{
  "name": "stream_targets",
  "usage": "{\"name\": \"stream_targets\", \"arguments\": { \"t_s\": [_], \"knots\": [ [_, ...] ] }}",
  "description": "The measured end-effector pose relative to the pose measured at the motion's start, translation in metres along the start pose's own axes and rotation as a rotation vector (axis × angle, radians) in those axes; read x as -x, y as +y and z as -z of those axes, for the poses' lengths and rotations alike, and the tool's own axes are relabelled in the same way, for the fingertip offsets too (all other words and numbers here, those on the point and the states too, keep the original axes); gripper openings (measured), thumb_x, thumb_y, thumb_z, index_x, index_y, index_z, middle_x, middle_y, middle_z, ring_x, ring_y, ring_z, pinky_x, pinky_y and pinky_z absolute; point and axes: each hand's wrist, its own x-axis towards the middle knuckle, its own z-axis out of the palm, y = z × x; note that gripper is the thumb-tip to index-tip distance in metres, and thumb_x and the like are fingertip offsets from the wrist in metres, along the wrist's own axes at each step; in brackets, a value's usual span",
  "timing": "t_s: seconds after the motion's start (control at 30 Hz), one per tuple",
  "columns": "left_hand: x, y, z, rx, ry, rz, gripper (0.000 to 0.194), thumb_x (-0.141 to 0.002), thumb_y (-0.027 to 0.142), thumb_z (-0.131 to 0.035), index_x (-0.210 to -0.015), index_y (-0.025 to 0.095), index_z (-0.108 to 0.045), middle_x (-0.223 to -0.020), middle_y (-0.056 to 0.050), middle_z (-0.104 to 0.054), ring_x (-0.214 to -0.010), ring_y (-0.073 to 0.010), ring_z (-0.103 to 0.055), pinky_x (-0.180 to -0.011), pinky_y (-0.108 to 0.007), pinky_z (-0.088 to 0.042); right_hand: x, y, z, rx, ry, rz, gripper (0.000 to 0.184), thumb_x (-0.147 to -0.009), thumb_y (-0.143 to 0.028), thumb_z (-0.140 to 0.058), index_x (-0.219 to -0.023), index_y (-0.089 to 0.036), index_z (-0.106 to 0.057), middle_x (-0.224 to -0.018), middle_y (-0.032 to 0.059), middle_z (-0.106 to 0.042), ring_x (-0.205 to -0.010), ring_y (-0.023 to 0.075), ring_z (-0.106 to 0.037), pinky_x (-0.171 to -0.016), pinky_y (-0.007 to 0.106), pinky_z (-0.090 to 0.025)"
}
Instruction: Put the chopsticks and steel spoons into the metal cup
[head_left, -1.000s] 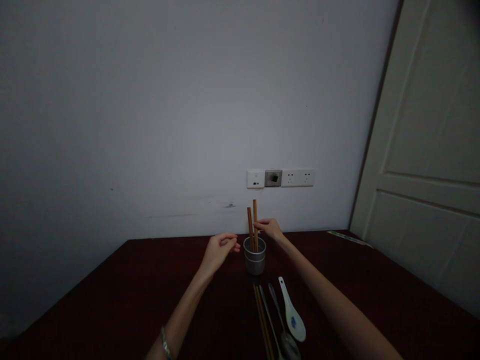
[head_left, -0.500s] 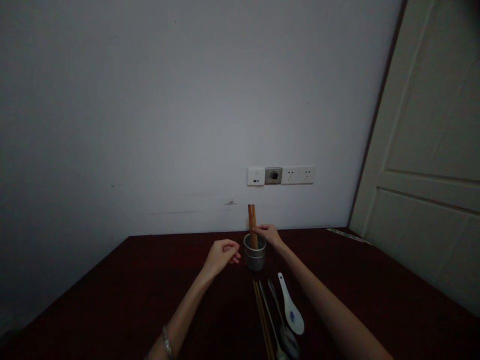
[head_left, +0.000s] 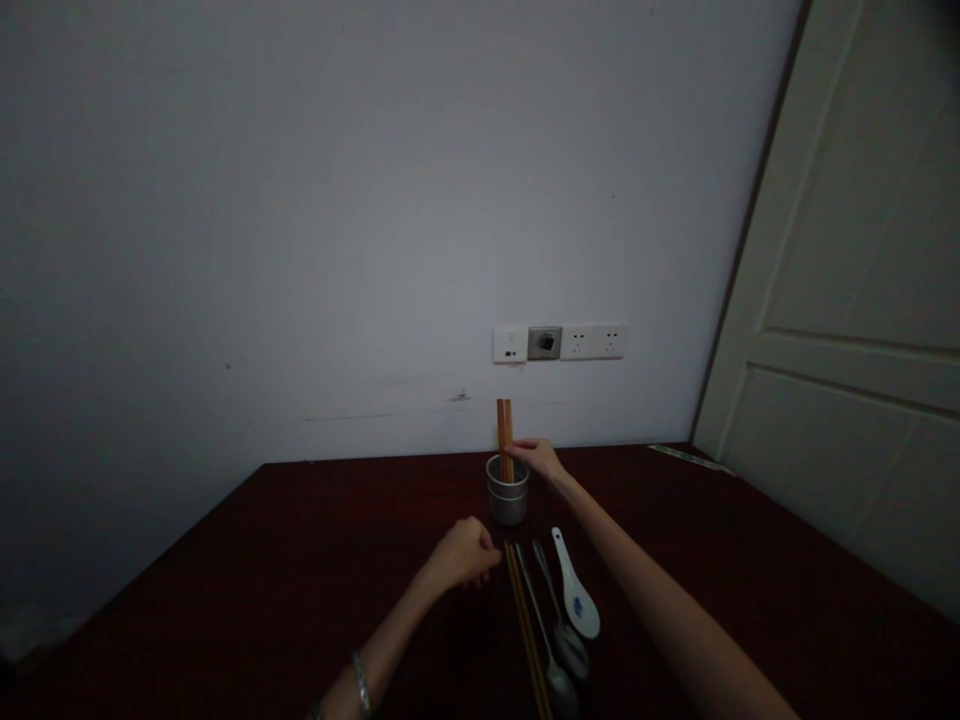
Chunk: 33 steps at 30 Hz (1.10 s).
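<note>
My right hand [head_left: 538, 456] pinches a bundle of wooden chopsticks [head_left: 505, 425] upright, their lower ends inside a metal cup [head_left: 507, 503]. Below the cup, my left hand [head_left: 465, 553] hovers just left of the upper ends of another pair of chopsticks [head_left: 525, 625] lying on the table. Its fingers are loosely bent and apart, with nothing visible in them. Beside that pair lie a long-handled metal spoon [head_left: 541, 632], a second metal spoon [head_left: 561, 625] and a white ceramic spoon [head_left: 576, 592] with a blue mark.
The dark red table [head_left: 300, 570] meets a pale wall [head_left: 375, 250] with sockets and switches [head_left: 592, 342] above its back edge. A light panelled door [head_left: 847, 300] stands at the right. A thin printed strip [head_left: 690, 459] lies along the table's back right edge.
My left hand has moved down and to the right, from beside the cup to the chopsticks on the table. My right hand still holds the upright chopsticks. The view has tilted slightly.
</note>
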Motion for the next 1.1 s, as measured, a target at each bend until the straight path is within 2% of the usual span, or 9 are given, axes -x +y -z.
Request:
{"name": "stream_targets", "arguments": {
  "t_s": [0.2,0.37,0.5,0.6,0.77,0.9,1.1],
  "knots": [
    [0.007,0.005,-0.022,-0.184,-0.001,0.035,0.019,-0.065,0.024,-0.045,-0.051,0.014,-0.053,-0.05,-0.004,-0.059,-0.04,-0.0133,-0.052,-0.04,-0.022,-0.039,0.007,-0.009,0.01,-0.038,-0.038,-0.056,0.032,-0.057,-0.029,-0.071,-0.082,-0.009,-0.066,-0.076,0.0093,-0.07,-0.067,0.0168,-0.063,-0.061,0.025,-0.049],
    [0.011,0.014,-0.031,-0.259,0.021,0.062,0.022,-0.069,0.03,-0.046,-0.057,0.015,-0.057,-0.054,-0.006,-0.061,-0.046,-0.017,-0.057,-0.049,-0.026,-0.044,0.023,-0.014,0.035,-0.028,-0.029,-0.116,0.036,-0.06,-0.032,-0.069,-0.089,-0.011,-0.064,-0.08,0.0106,-0.069,-0.067,0.0169,-0.064,-0.055,0.023,-0.048],
    [0.012,0.019,-0.037,-0.414,0.107,0.073,0.027,-0.068,0.037,-0.047,-0.075,0.016,-0.061,-0.072,-0.011,-0.066,-0.071,-0.025,-0.062,-0.063,-0.035,-0.047,0.052,-0.01,0.059,0.01,-0.024,-0.109,0.033,-0.06,-0.033,-0.07,-0.085,-0.012,-0.065,-0.077,0.0093,-0.069,-0.067,0.0162,-0.064,-0.053,0.021,-0.046],
    [0.012,0.022,-0.041,-0.498,0.132,0.081,0.032,-0.07,0.038,-0.045,-0.085,0.016,-0.061,-0.087,-0.012,-0.065,-0.082,-0.0274,-0.061,-0.067,-0.037,-0.047,0.08,-0.004,0.076,0.055,-0.053,-0.089,0.032,-0.059,-0.033,-0.069,-0.083,-0.012,-0.065,-0.076,0.0085,-0.069,-0.066,0.0165,-0.064,-0.053,0.021,-0.046],
    [0.011,0.027,-0.047,-0.561,0.158,0.07,0.033,-0.071,0.037,-0.043,-0.09,0.017,-0.061,-0.092,-0.012,-0.065,-0.085,-0.0274,-0.061,-0.068,-0.036,-0.048,0.126,0.0,0.103,0.076,-0.075,-0.094,0.032,-0.061,-0.034,-0.067,-0.084,-0.012,-0.065,-0.078,0.0089,-0.069,-0.068,0.0167,-0.064,-0.057,0.023,-0.047],
    [0.006,0.029,-0.051,-0.574,0.166,0.074,0.033,-0.071,0.035,-0.044,-0.092,0.018,-0.062,-0.092,-0.012,-0.065,-0.087,-0.0267,-0.06,-0.068,-0.035,-0.048,0.152,-0.004,0.12,0.112,-0.104,-0.085,0.034,-0.061,-0.036,-0.066,-0.086,-0.012,-0.065,-0.08,0.0093,-0.069,-0.07,0.0171,-0.063,-0.061,0.025,-0.048],
    [-0.004,0.03,-0.058,-0.581,0.19,0.12,0.03,-0.069,0.032,-0.048,-0.09,0.016,-0.063,-0.092,-0.012,-0.065,-0.087,-0.0258,-0.06,-0.07,-0.032,-0.047,0.179,-0.019,0.121,0.112,-0.139,-0.064,0.038,-0.062,-0.038,-0.065,-0.088,-0.011,-0.065,-0.081,0.01,-0.069,-0.075,0.0188,-0.063,-0.07,0.03,-0.048]
  ]
}}
